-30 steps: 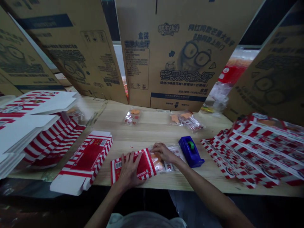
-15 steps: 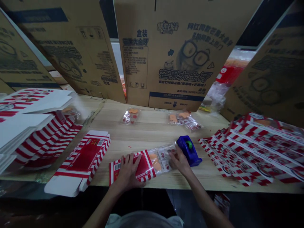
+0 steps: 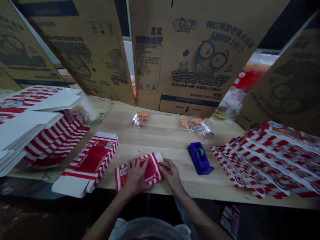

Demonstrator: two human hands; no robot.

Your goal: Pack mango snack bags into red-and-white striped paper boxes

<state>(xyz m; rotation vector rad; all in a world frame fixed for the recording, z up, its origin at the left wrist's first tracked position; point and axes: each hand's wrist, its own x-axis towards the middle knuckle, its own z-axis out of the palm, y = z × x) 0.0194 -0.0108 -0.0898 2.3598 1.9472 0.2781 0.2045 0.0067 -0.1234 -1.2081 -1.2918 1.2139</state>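
Note:
A small red-and-white striped carton (image 3: 152, 166) lies at the near edge of the wooden table (image 3: 160, 140). My left hand (image 3: 135, 176) lies flat on top of it, fingers spread. My right hand (image 3: 171, 172) is at the carton's right end, fingers bent against its white end flap. No clear snack packet shows beside the carton. A blue tape dispenser (image 3: 200, 158) stands just right of my right hand.
Flat striped cartons are stacked at the left (image 3: 91, 163) and far left (image 3: 37, 126); several more lie spread at the right (image 3: 270, 156). Two clear snack packets (image 3: 140, 119) (image 3: 197, 125) lie further back. Big brown shipping boxes (image 3: 190, 56) wall the table's far side.
The clear snack packet that stuck out of the carton's right end has gone out of sight. My right hand moved left from beside the tape dispenser to the carton's end flap.

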